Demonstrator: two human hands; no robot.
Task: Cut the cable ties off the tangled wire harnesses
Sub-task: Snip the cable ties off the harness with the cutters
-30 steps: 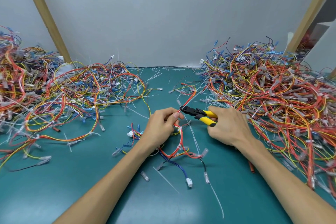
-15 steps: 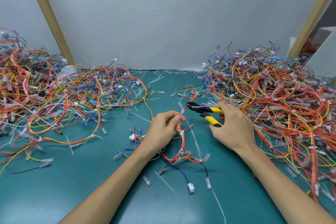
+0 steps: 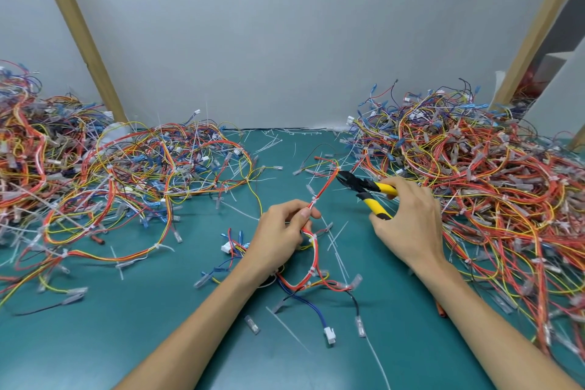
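Observation:
A red-and-orange wire harness (image 3: 314, 258) lies in the middle of the green table, bound by white cable ties (image 3: 313, 201). My left hand (image 3: 281, 231) pinches the harness just below one tie, holding that stretch up off the table. My right hand (image 3: 408, 225) grips yellow-handled cutters (image 3: 367, 191). Their black jaws are apart and point left at the harness's far end, near a bend in the red wires (image 3: 332, 165). The jaws sit right beside the wire; whether they touch it I cannot tell.
A big heap of tangled harnesses (image 3: 481, 187) fills the right side, close behind my right hand. Another heap (image 3: 110, 180) covers the left. Cut white tie scraps (image 3: 338, 250) and loose connectors (image 3: 329, 334) lie scattered on the table (image 3: 126, 342). A grey wall and wooden posts stand behind.
My right hand has carried the cutters up and away from my left hand toward the harness's far end, and the handles have spread. My left hand keeps its pinch on the harness.

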